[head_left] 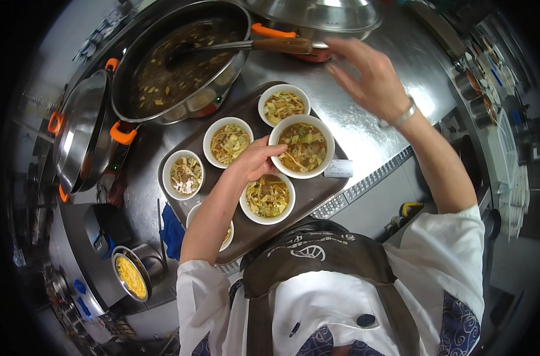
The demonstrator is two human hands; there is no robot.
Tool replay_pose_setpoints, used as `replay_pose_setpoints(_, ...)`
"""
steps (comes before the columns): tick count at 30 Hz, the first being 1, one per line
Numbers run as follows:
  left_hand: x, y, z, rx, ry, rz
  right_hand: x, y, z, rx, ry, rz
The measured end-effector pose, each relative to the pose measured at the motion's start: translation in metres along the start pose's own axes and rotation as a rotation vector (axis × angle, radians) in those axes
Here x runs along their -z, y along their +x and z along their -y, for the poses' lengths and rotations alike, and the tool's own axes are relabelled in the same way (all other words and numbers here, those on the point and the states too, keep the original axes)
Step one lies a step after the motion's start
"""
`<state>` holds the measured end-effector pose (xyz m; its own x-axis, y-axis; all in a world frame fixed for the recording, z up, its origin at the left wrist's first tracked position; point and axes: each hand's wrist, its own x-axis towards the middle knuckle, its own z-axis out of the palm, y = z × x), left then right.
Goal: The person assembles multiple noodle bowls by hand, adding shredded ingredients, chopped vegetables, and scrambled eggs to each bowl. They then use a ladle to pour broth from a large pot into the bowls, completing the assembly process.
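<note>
My left hand [259,159] grips a white bowl of soup [305,147] by its near left rim, thumb over the edge. The bowl is raised above the brown tray [246,234], and shredded vegetables float in its broth. Above the right end of the table my right hand [371,77] is open, fingers stretched and thumb apart. Its fingertips are close to the end of a ladle's wooden handle [282,45]; whether they touch it I cannot tell. The ladle leans across the rim of a large pot [181,65] of dark soup, its head sunk in the broth.
Several filled bowls [228,142] stand on the tray, one partly behind my left forearm. A lidded pot [83,133] with orange handles is at the left, and another domed lid [317,13] at the back. A pan of yellow food [131,276] sits lower left.
</note>
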<state>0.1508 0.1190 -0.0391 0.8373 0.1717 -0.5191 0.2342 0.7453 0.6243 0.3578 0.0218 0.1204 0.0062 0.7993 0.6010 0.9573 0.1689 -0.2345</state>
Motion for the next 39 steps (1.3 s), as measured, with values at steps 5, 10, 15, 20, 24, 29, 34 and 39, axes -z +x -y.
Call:
replay_pose_setpoints(5, -0.001, 0.032, 0.007, 0.091, 0.131, 0.061, 0.025, -0.099, -0.009, -0.424, 0.198, 0.110)
replay_pose_setpoints(10, 0.001, 0.050, 0.010, 0.187, 0.250, 0.056, 0.025, -0.182, -0.012, -0.831, 0.374, 0.085)
replay_pose_setpoints(15, 0.015, 0.066, 0.020, 0.232, 0.256, 0.025, 0.009, -0.226, -0.005, -1.052, 0.619, -0.057)
replay_pose_setpoints(20, 0.007, 0.060, 0.019, 0.179, 0.456, -0.056, -0.006, -0.244, -0.004, -1.119, 0.667, -0.030)
replay_pose_setpoints(24, -0.009, 0.033, 0.014, -0.105, 1.110, -0.266, -0.021, -0.263, -0.008, -1.241, 0.641, 0.076)
replay_pose_setpoints(29, -0.015, -0.060, 0.037, -0.534, 0.734, -0.700, -0.050, -0.307, -0.002, -1.479, 0.952, 0.323)
replay_pose_setpoints(34, 0.067, -0.169, 0.077, -0.678, 0.432, -1.314, -0.072, -0.302, 0.002, -1.619, 1.303, 0.457)
replay_pose_setpoints(39, 0.146, -0.200, 0.116, -0.357, 0.223, -1.489, -0.089, -0.292, 0.001, -1.700, 1.435, 0.403)
